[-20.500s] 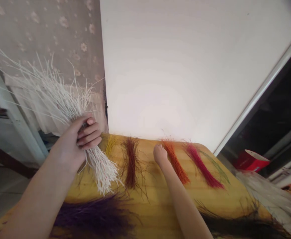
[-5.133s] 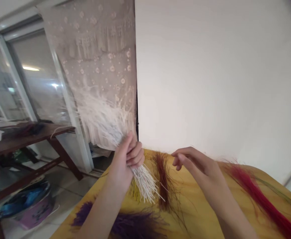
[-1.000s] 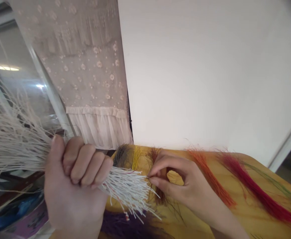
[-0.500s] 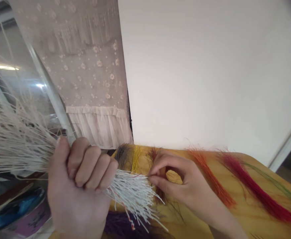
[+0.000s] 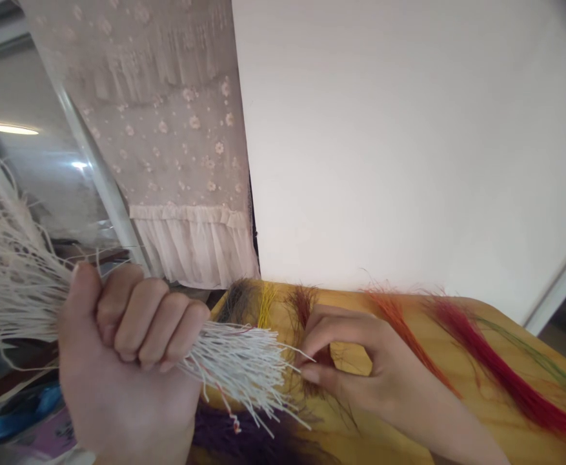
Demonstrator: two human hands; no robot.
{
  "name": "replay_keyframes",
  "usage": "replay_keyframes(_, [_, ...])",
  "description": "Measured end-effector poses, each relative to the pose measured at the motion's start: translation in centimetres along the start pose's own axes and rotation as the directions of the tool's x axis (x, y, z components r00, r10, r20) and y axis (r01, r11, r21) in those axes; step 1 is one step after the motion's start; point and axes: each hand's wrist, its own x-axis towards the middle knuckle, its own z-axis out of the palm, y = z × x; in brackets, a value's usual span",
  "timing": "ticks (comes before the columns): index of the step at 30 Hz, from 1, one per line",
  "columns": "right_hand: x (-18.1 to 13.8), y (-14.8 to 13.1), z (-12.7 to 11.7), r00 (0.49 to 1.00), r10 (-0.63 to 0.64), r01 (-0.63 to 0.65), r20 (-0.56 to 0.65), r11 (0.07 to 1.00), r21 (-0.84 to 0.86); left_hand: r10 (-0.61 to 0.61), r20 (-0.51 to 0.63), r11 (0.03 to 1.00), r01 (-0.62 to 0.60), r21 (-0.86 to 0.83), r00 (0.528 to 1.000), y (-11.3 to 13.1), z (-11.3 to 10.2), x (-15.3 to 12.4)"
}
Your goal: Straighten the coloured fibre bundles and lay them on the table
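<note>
My left hand (image 5: 137, 349) is wrapped in a fist round a thick bundle of white strands (image 5: 244, 361). The long loose ends fan out to the left, and the short ends spread to the right. A few reddish strands run among the white ones, one curling at its tip. My right hand (image 5: 350, 361) has thumb and forefinger pinched at the tips of the short ends, where a thin white strand reaches the fingertips. Behind that hand lies a brown bundle of strands (image 5: 302, 307), partly hidden. Beneath the white ends is a dark purple bundle (image 5: 244, 439).
On the yellow wooden table (image 5: 457, 361) lie grey (image 5: 239, 300), yellow (image 5: 266, 303), orange (image 5: 413, 336), crimson (image 5: 495, 374) and green bundles (image 5: 534, 355). A white panel (image 5: 384, 142) stands behind. At left are a lace curtain (image 5: 166, 142) and a container with blue contents (image 5: 21, 413).
My left hand and the white bundle have moved left. My right hand has shifted slightly right and down, so its pinch stands farther from the bundle's main ends.
</note>
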Motion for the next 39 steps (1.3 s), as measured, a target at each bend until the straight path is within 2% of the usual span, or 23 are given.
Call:
replay_keyframes(7, [-0.2, 0.1, -0.6, 0.996, -0.075, 0.074, -0.039, 0.997, -0.023, 0.007, -0.028, 0.999, -0.005, 0.052, 1.000, 0.2, -0.2, -0.1])
replay_keyframes(13, [0.1, -0.4, 0.5, 0.996, -0.090, 0.088, -0.015, 0.992, -0.085, -0.028, -0.061, 0.993, 0.035, 0.109, 0.998, -0.2, 0.9, -0.5])
replay_keyframes(19, [0.3, -0.5, 1.4, 0.994, -0.090, 0.081, -0.054, 0.985, -0.150, -0.021, -0.124, 0.972, 0.049, 0.228, 0.992, -0.5, 1.4, -0.6])
replay_keyframes(23, [0.4, -0.4, 1.1, 0.992, -0.068, 0.057, -0.103, 0.992, -0.109, -0.030, -0.097, 0.983, 0.047, 0.178, 0.995, -0.5, 1.2, -0.6])
replay_keyframes(26, [0.4, -0.3, 0.8, 0.984, -0.095, 0.085, -0.153, 0.994, -0.070, -0.026, -0.073, 0.987, 0.037, 0.153, 0.997, -0.5, 1.0, -0.6])
replay_keyframes(32, [0.5, -0.3, 0.8, 0.978, -0.149, 0.147, -0.147, 0.989, -0.022, -0.019, -0.110, 0.982, 0.039, 0.184, 0.994, -0.5, 1.2, -0.8])
replay_keyframes(36, [0.7, -0.8, 1.7, 0.969, -0.185, 0.184, -0.166, 0.983, -0.022, -0.073, -0.134, 0.973, 0.100, 0.208, 0.988, -0.8, 1.7, -1.0])
replay_keyframes(39, [0.6, -1.3, 1.9, 0.963, -0.202, 0.195, -0.180, 0.979, -0.053, -0.114, -0.110, 0.967, 0.135, 0.216, 0.987, -1.0, 1.9, -1.2])
